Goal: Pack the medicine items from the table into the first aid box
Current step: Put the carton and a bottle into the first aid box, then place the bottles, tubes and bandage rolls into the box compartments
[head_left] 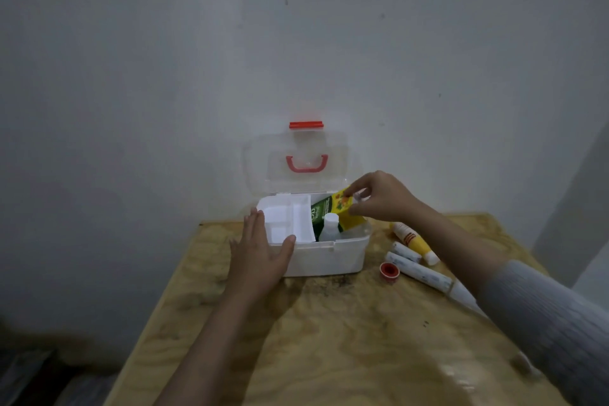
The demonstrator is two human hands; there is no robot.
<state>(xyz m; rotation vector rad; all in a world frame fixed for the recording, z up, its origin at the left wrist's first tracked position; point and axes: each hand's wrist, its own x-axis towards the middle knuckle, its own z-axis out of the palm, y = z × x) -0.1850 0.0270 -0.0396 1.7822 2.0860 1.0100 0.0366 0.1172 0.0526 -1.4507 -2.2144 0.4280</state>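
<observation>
- The first aid box [324, 259] stands near the far edge of the surface [329, 339], its clear lid [296, 163] tipped back and open.
- The right hand [379, 198] is pinched on the top end of a yellow and green carton [342, 212], which leans tilted in the right part of the box, beside a small white-capped bottle [329, 224].
- The left hand [260, 252] lies open, fingers spread, against the box's near left corner, thumb over the rim; it grips nothing and seems to steady the box.
- A white tray [286, 217] fills the left part of the box.
- The step in hand looks like seating the carton; next it likely needs pushing down or laying flatter so the lid can close.
- Still out near the surface's right edge: a yellow tube [413, 241], white rolls [418, 269] and a small red and white reel [389, 271].
- Those remain to be packed, so the task seems under halfway.
</observation>
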